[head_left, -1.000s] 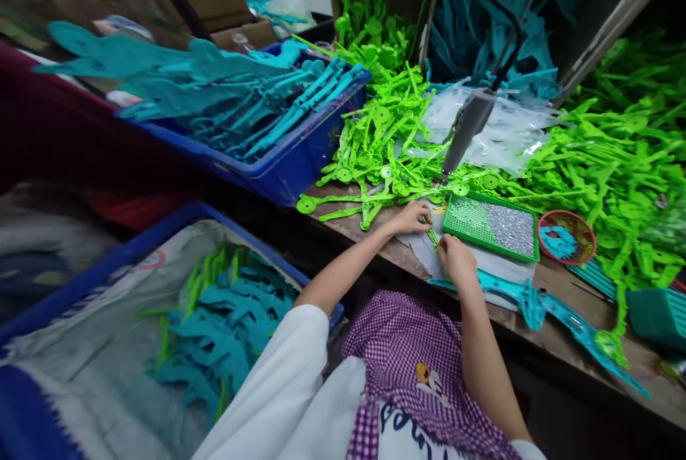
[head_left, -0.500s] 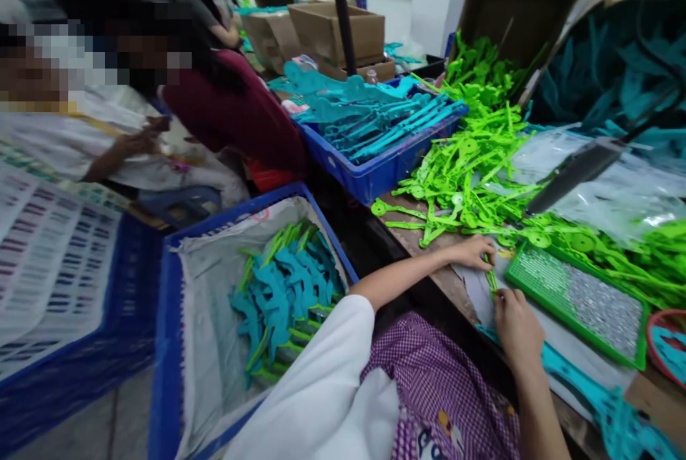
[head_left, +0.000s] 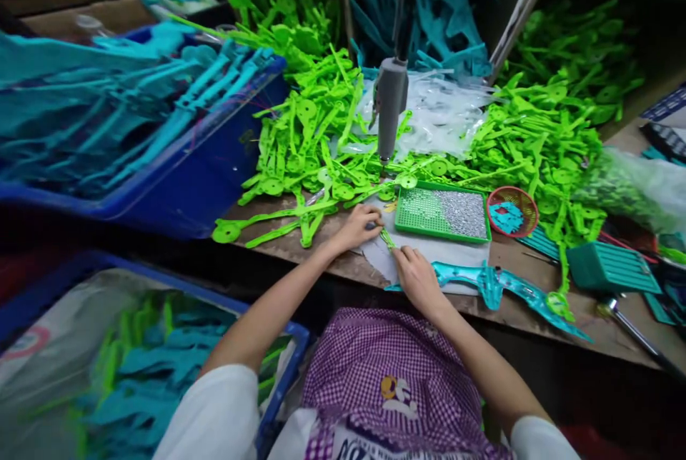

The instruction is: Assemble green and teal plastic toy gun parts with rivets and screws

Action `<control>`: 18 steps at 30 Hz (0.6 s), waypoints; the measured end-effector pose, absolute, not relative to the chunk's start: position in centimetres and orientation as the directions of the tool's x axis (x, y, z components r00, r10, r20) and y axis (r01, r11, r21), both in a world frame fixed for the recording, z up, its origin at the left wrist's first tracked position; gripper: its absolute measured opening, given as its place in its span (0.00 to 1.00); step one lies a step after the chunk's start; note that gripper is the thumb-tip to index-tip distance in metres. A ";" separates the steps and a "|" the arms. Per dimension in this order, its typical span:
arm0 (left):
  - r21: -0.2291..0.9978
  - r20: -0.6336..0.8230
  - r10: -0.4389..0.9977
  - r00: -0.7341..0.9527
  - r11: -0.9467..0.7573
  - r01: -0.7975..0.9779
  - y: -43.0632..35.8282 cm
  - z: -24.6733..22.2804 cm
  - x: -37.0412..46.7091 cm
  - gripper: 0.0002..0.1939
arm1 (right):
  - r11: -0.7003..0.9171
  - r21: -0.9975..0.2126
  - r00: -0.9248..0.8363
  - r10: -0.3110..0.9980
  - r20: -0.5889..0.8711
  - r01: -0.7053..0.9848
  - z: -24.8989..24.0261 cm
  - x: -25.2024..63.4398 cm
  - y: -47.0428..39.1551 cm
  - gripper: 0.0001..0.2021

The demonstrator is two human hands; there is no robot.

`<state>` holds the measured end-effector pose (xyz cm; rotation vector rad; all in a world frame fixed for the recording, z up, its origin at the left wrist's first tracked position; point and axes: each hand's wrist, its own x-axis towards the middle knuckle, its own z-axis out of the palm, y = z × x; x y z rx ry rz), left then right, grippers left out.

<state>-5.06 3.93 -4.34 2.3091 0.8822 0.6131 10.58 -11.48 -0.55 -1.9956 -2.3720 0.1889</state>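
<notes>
Between my two hands is a small green plastic piece (head_left: 386, 237), just in front of the green tray. My left hand (head_left: 361, 225) has its fingers closed on the piece's upper end. At the lower end, my right hand (head_left: 414, 271) pinches it with bent fingers. Beneath them lies a white sheet (head_left: 378, 257). A teal bow-shaped part (head_left: 490, 284) lies flat along the table edge, right of my right hand. The green tray (head_left: 442, 212) holds many small silvery pieces. Above it hangs a grey power screwdriver (head_left: 391, 106), its tip pointing down.
Heaped green parts (head_left: 316, 124) cover the back of the table. A blue crate (head_left: 236, 146) of teal parts stands left; a lined blue crate (head_left: 133, 271) sits lower left. At right are a red basket (head_left: 513, 211), a green box (head_left: 614, 267) and a metal-headed tool (head_left: 632, 331).
The view has swung right, so the table is now central and the people at left have left the picture. Both hands remain at the small green piece.
</notes>
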 end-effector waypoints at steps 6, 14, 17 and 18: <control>0.615 0.186 0.718 0.671 -0.618 0.491 3.9 -4.1 -4.8 0.04 | 0.190 -0.064 -0.198 0.970 -0.140 0.980 0.1 10.6 -10.6 0.15; 0.639 0.211 0.736 0.643 -0.602 0.479 3.5 -4.2 -4.9 0.05 | 0.191 -0.099 -0.201 0.973 -0.116 0.977 -0.1 11.3 -11.1 0.16; 0.619 0.210 0.732 0.648 -0.612 0.491 3.6 -4.4 -5.0 0.05 | 0.214 -0.055 -0.220 0.962 -0.161 0.975 0.2 10.8 -10.6 0.16; 0.612 0.213 0.729 0.651 -0.618 0.493 3.6 -4.5 -5.0 0.06 | 0.218 -0.051 -0.223 0.960 -0.171 0.975 0.4 10.7 -10.4 0.16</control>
